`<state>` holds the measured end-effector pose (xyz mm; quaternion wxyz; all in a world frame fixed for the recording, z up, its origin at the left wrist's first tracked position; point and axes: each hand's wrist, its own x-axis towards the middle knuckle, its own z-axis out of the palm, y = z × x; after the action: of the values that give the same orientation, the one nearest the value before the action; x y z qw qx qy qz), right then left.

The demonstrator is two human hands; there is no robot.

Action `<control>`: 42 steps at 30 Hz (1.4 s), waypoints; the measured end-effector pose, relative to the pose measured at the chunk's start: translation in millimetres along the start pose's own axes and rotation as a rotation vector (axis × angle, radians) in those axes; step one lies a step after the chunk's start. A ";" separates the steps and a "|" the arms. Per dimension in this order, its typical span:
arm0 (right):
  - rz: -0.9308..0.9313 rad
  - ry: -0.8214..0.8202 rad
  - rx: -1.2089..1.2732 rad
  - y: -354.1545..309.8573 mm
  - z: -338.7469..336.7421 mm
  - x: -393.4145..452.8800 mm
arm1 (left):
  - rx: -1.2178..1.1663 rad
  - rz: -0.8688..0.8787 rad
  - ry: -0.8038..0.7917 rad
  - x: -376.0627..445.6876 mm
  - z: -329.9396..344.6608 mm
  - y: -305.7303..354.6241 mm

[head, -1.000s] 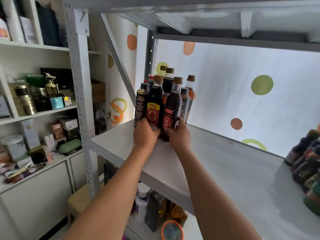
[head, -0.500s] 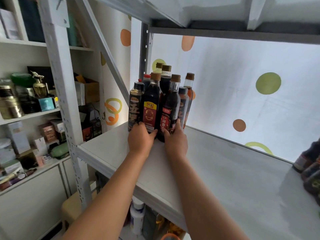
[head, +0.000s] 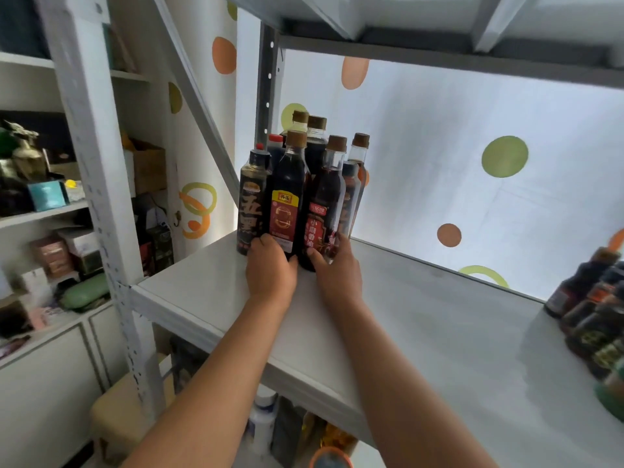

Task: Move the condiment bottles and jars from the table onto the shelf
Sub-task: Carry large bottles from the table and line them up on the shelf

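Several dark condiment bottles stand upright in a tight cluster at the back left corner of the white shelf (head: 209, 292). At the front are a black-labelled bottle (head: 251, 204), a bottle with a red and yellow label (head: 287, 197) and a clear bottle with a red label (head: 324, 211). My left hand (head: 270, 268) wraps the base of the red-and-yellow bottle. My right hand (head: 337, 271) grips the base of the red-labelled bottle. Both bottles rest on the shelf.
More dark bottles (head: 594, 315) crowd the shelf's right edge. A grey upright post (head: 98, 197) and a diagonal brace (head: 199, 106) frame the left side. The upper shelf (head: 439, 25) hangs low overhead. A cluttered white cabinet (head: 44, 211) stands at the left; bottles (head: 263, 423) sit on the tier below.
The view has shifted slightly leftward and closer. Both hands stay at the bottle bases, the bottles pushed a little deeper into the corner.
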<state>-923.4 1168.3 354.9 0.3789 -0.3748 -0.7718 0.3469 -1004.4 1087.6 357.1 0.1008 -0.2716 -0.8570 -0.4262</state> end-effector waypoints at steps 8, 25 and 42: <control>-0.004 -0.188 -0.117 9.3 -34.5 -34.8 | 0.012 0.136 -0.211 -44.0 -22.3 4.6; -0.497 -0.312 -0.792 45.0 -171.5 -214.9 | 0.364 0.326 -0.308 -261.7 -62.8 28.3; -0.742 -0.735 -0.331 76.5 -184.5 -441.8 | 0.335 -0.031 -0.120 -526.2 -183.6 -28.1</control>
<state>-552.6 879.5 235.9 0.1174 0.0137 -0.9780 0.1721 -592.8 730.0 238.5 0.0865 -0.2626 -0.9246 -0.2619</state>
